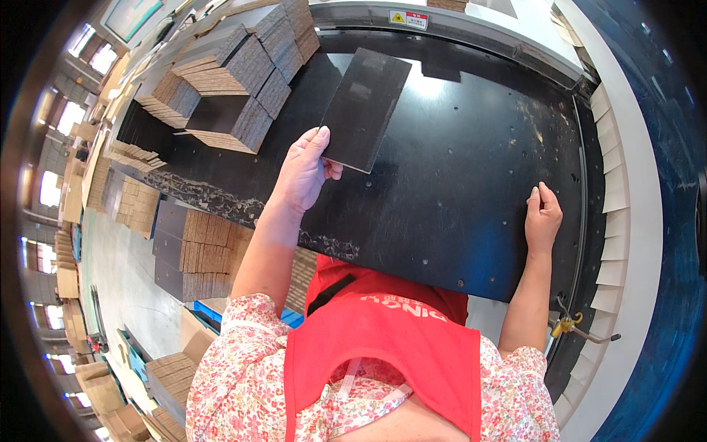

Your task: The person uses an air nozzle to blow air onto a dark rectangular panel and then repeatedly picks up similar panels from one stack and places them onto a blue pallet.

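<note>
My left hand (303, 168) grips a dark rectangular board (364, 107) by its near left corner, with the thumb on top and the fingers beneath. The board is tilted to the right at its far end and is held over the black tabletop (456, 177). Whether its far end touches the surface I cannot tell. Toward the right edge of the table, my right hand (543, 214) has its fingers drawn together, and nothing shows between the fingertips.
Stacks of dark-faced boards (239, 70) with brown edges occupy the table's far left. More board stacks (195, 250) stand below its left edge. A metal rail (471, 33) runs along the back. At right are pale pleated flaps (615, 184) and a yellow-handled fitting (565, 325).
</note>
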The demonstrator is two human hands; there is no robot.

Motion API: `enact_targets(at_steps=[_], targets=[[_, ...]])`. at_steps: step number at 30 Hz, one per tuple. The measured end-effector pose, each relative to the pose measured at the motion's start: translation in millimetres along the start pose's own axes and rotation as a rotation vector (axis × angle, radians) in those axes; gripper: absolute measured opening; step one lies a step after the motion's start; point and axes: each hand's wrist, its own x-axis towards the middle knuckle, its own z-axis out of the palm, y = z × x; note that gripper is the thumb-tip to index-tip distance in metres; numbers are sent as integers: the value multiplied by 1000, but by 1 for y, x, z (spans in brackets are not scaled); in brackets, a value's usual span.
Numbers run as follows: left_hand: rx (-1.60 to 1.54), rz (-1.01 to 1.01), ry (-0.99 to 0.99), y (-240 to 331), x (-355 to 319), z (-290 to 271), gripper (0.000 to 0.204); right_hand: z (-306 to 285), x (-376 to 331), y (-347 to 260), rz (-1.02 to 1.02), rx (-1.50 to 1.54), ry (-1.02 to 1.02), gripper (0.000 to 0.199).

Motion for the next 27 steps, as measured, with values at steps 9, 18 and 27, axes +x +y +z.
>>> enact_targets(at_steps=[9,18,27], targets=[[291,-33,126,-9,-2,11,24,0,1,0,-14,-1,4,24],[1580,962,-29,-35,-15,23,34,-4,0,-12,15,17,-16,24],[1761,1143,-166,-55,-26,22,44,-1,0,-7,-12,-11,10,24]])
